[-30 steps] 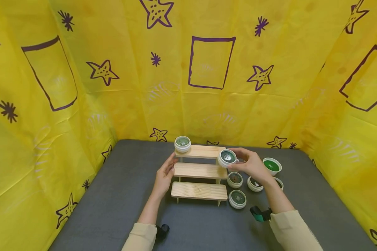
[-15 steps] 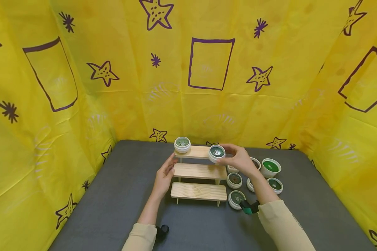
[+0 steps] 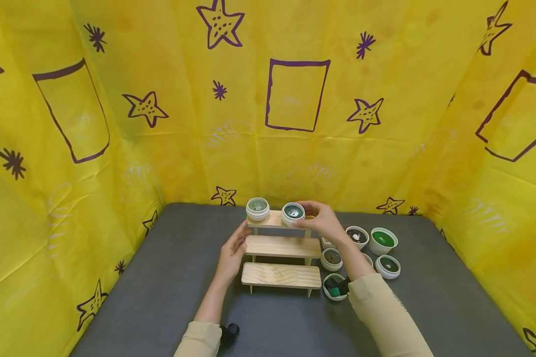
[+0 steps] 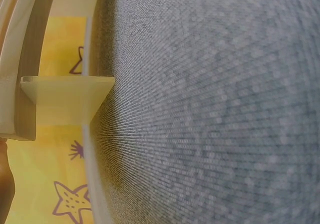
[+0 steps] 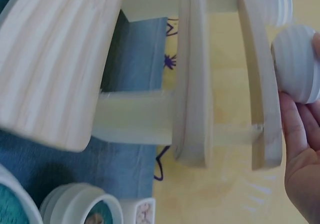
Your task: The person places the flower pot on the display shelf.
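Observation:
A three-tier wooden stand (image 3: 282,246) stands on the grey table. On its top tier, at the left end, sits a small round white pot (image 3: 257,210) with pale green contents. My right hand (image 3: 323,221) pinches another white pot (image 3: 292,218), with dark green contents, at the top tier to its right. In the right wrist view the fingers (image 5: 294,126) lie along the underside and side of that held pot (image 5: 296,66). My left hand (image 3: 232,253) touches the stand's left side, its fingers nearly straight. Only a sliver of it shows in the left wrist view.
Several white pots stand right of the stand, among them one with bright green contents (image 3: 383,240), a dark green one (image 3: 388,267) and a brownish one (image 3: 331,259). My right forearm hides some. A yellow patterned cloth (image 3: 196,148) hangs around the table (image 3: 161,297).
My right hand has carried the dark green pot leftward from the right end of the top tier, toward the pale green pot. My left hand stays at the stand's side.

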A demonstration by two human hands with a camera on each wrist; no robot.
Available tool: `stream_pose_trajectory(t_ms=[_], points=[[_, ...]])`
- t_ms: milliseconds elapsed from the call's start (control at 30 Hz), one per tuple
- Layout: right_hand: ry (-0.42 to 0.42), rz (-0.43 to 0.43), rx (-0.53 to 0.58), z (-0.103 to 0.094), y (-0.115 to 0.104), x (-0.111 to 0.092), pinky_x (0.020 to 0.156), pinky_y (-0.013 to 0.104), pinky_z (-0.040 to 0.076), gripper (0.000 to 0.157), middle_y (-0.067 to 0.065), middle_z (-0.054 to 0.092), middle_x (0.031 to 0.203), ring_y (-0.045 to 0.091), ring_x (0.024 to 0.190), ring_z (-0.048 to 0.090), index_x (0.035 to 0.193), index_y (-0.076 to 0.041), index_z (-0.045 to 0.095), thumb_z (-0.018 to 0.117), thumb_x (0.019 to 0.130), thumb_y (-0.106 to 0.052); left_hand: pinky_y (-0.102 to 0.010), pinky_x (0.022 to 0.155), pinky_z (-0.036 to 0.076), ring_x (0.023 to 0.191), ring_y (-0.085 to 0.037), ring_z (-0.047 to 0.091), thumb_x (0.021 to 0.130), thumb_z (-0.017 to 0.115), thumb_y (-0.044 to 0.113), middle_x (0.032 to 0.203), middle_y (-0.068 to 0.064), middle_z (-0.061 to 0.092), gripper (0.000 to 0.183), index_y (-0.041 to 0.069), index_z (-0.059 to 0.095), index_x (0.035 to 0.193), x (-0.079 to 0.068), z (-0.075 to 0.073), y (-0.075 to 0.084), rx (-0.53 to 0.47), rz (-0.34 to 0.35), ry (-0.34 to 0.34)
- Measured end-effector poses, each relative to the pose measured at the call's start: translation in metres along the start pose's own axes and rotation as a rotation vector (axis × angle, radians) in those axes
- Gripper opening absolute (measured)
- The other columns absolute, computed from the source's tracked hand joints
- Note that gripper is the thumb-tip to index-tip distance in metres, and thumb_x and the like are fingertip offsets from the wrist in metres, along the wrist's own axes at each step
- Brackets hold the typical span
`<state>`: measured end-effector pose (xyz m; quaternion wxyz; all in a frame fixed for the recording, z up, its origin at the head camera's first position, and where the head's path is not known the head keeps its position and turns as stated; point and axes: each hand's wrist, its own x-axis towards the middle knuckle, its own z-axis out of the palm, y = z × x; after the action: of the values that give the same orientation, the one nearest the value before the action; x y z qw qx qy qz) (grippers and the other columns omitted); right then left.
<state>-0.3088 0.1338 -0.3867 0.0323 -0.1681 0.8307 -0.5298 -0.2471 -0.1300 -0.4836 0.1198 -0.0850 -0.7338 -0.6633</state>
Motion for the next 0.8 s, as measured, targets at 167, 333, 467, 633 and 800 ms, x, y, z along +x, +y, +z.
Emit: stream_pose_trajectory(t_ms=[167, 333, 467, 633, 800], points=[[0.006, -0.009, -0.011, 0.006, -0.010, 0.003, 0.097, 0.042, 0.052, 0.058, 0.014, 0.068, 0.126, 0.030, 0.115, 0.063, 0.131, -0.010, 0.062, 0.083, 0.078, -0.021, -0.055, 0.117, 0.035, 0.139, -0.038, 0.046, 0.097, 0.043, -0.009, 0.142, -0.024, 0.054, 0.059, 0.014, 0.040, 0.152, 0.000, 0.000, -0.001, 0.004, -0.003, 0.000], [0.025, -0.011, 0.005, 0.012, 0.003, 0.015, 0.098, 0.041, 0.053, 0.061, 0.010, 0.069, 0.125, 0.027, 0.115, 0.065, 0.131, -0.014, 0.063, 0.085, 0.076, -0.026, -0.054, 0.117, 0.035, 0.139, -0.038, 0.046, 0.097, 0.043, -0.009, 0.142, -0.024, 0.055, 0.059, 0.013, 0.040, 0.152, 0.000, 0.000, -0.001, 0.003, 0.001, 0.004], [0.028, -0.010, 0.000, 0.015, 0.004, 0.018, 0.096, 0.038, 0.054, 0.060, 0.011, 0.069, 0.125, 0.027, 0.114, 0.065, 0.131, -0.013, 0.063, 0.085, 0.076, -0.026, -0.053, 0.117, 0.036, 0.139, -0.038, 0.046, 0.097, 0.043, -0.009, 0.143, -0.024, 0.054, 0.059, 0.013, 0.040, 0.152, 0.000, 0.000, -0.001, 0.005, -0.001, 0.003], [0.040, 0.003, -0.011, 0.017, 0.002, 0.022, 0.095, 0.038, 0.054, 0.059, 0.009, 0.071, 0.122, 0.025, 0.112, 0.066, 0.128, -0.015, 0.065, 0.086, 0.075, -0.027, -0.052, 0.116, 0.037, 0.139, -0.037, 0.047, 0.097, 0.043, -0.010, 0.143, -0.024, 0.054, 0.059, 0.013, 0.040, 0.151, 0.000, 0.000, -0.002, 0.004, -0.004, 0.007], [0.042, 0.004, -0.015, 0.018, 0.001, 0.023, 0.097, 0.041, 0.054, 0.061, 0.010, 0.070, 0.124, 0.026, 0.114, 0.066, 0.129, -0.014, 0.064, 0.086, 0.074, -0.027, -0.052, 0.117, 0.036, 0.139, -0.038, 0.046, 0.097, 0.043, -0.010, 0.143, -0.024, 0.054, 0.059, 0.012, 0.040, 0.151, 0.000, 0.001, 0.000, 0.001, -0.003, 0.008]])
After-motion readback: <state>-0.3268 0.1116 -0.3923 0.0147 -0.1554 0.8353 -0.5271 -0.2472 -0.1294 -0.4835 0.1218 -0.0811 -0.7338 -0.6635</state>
